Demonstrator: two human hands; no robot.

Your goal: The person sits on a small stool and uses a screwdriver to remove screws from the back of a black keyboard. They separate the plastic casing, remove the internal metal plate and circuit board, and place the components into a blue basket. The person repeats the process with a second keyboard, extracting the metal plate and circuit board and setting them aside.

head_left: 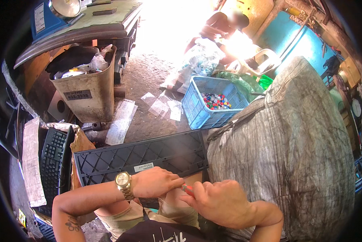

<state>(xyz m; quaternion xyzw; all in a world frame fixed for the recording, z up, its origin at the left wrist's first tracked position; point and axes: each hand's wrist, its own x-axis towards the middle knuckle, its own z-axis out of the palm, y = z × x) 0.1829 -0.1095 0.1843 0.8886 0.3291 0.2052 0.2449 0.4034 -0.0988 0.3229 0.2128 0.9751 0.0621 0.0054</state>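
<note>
A black ribbed panel (140, 155) with a white label, looking like the underside of a computer keyboard, lies slanted across in front of my lap. My right hand (221, 201) is closed around a small tool with a red-orange handle (188, 189), perhaps a screwdriver; its working end is hidden. My left hand (154, 182), below a gold wristwatch (123, 181), is at the panel's near edge. Its fingers are bent and pressed together, and the fingertips meet the tool's grey end. What they pinch, if anything, cannot be made out.
A second black keyboard (55, 151) stands in a cardboard box (79, 139) at my left. Beyond are a dirty bin (86, 97) and a blue crate (197, 117) of coloured bottle caps (216, 101). A big grey woven sack (286, 153) bulges at my right. Another person (219, 26) sits at the back.
</note>
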